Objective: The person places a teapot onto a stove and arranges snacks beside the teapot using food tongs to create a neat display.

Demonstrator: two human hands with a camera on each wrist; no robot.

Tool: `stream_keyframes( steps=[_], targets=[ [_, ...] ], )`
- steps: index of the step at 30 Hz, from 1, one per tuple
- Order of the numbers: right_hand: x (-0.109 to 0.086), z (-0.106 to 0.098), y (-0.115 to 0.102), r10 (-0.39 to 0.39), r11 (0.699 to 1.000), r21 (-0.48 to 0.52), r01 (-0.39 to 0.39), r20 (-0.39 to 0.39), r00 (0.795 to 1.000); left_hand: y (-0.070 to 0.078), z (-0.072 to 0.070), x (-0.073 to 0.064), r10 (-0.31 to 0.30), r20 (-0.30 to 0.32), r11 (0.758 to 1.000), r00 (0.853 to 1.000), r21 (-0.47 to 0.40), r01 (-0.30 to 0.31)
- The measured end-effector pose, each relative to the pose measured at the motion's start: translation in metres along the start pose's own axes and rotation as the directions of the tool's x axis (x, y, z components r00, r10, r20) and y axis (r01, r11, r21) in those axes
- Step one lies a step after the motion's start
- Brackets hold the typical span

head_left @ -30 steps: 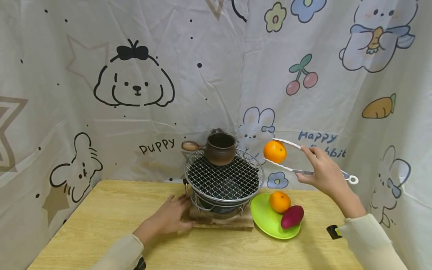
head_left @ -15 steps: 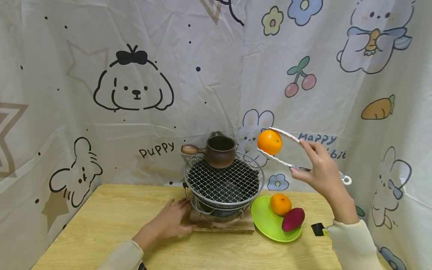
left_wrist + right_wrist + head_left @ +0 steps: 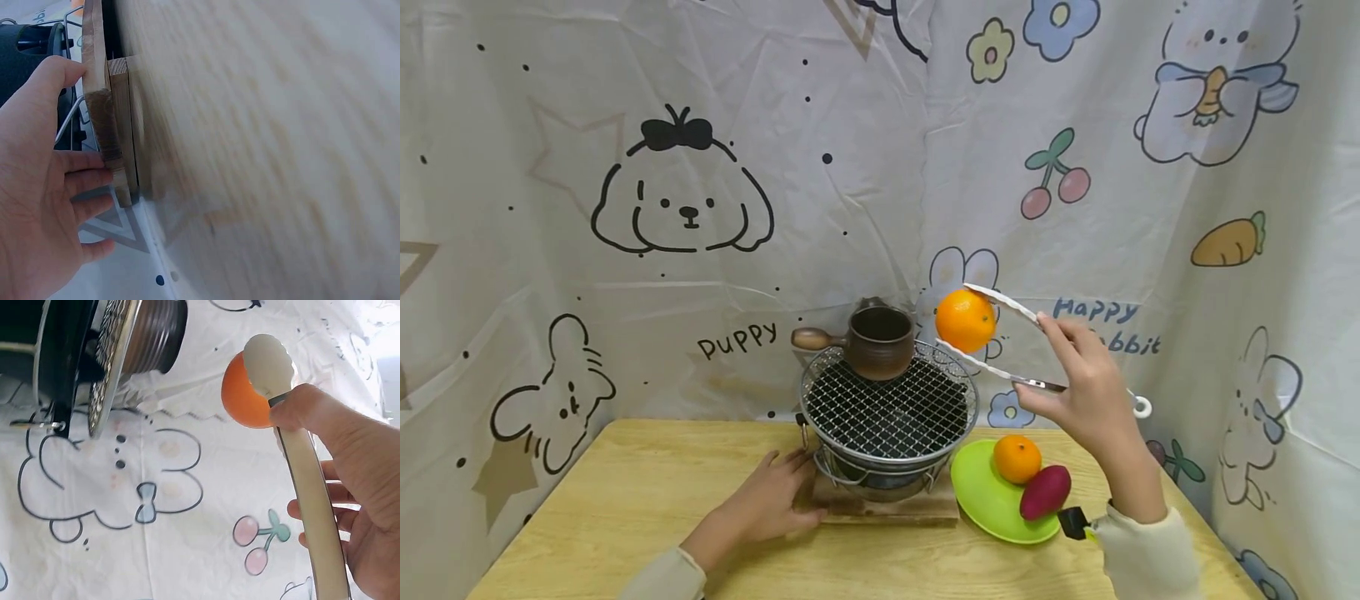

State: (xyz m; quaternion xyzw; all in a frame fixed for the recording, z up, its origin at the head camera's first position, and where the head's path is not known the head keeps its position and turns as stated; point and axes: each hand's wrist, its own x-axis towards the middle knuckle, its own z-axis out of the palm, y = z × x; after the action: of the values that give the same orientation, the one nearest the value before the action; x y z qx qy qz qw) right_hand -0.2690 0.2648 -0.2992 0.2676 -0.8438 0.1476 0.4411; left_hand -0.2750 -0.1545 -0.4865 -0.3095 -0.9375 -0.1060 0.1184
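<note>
My right hand (image 3: 1086,392) grips a pair of white-tipped tongs (image 3: 312,512), which clasp an orange (image 3: 966,322) between their ends. In the head view the orange is up in the air, overlapping the right rim of the grill's wire mesh (image 3: 887,408). A brown clay pot (image 3: 880,343) with a side handle stands toward the back of that mesh. My left hand (image 3: 771,496) rests at the left front corner of the wooden board (image 3: 887,510) under the grill. In the left wrist view, its thumb and extended fingers touch the board's edge (image 3: 103,119).
Right of the grill lies a green plate (image 3: 981,500) bearing a second orange (image 3: 1017,458) and a purple-red sweet potato (image 3: 1046,492). Everything stands on a wooden table (image 3: 625,500). A printed cloth (image 3: 737,292) hangs behind and at both sides.
My right hand has moved left with the tongs and orange, bringing the fruit from the grill's right side to its rim. The left hand stays at the board.
</note>
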Motion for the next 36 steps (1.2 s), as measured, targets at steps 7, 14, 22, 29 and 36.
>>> stream_keyframes(
  steps=[7, 14, 22, 29, 36],
  targets=[
    [0.0, 0.0, -0.016, -0.076, 0.997, -0.03, 0.076, -0.023, 0.997, 0.0, 0.0, 0.0, 0.001, 0.009, 1.0, 1.0, 0.005, -0.001],
    [-0.001, 0.003, -0.028, -0.091, 0.996, 0.01, 0.091, -0.035, 0.995, -0.002, 0.004, -0.004, 0.001, 0.015, 1.0, 1.0, 0.009, -0.001],
    [-0.006, 0.01, -0.031, -0.08, 0.996, 0.027, 0.081, -0.04, 0.996, -0.001, 0.006, -0.005, 0.014, 0.015, 1.0, 1.0, 0.017, -0.014],
    [-0.007, 0.017, -0.029, -0.064, 0.996, 0.06, 0.067, -0.055, 0.996, -0.001, 0.005, -0.003, 0.027, -0.008, 0.999, 1.0, 0.045, -0.026],
    [-0.001, 0.025, -0.027, -0.085, 0.991, 0.101, 0.093, -0.085, 0.993, -0.002, -0.001, 0.002, 0.033, -0.026, 0.999, 0.999, 0.041, -0.032]
  ],
)
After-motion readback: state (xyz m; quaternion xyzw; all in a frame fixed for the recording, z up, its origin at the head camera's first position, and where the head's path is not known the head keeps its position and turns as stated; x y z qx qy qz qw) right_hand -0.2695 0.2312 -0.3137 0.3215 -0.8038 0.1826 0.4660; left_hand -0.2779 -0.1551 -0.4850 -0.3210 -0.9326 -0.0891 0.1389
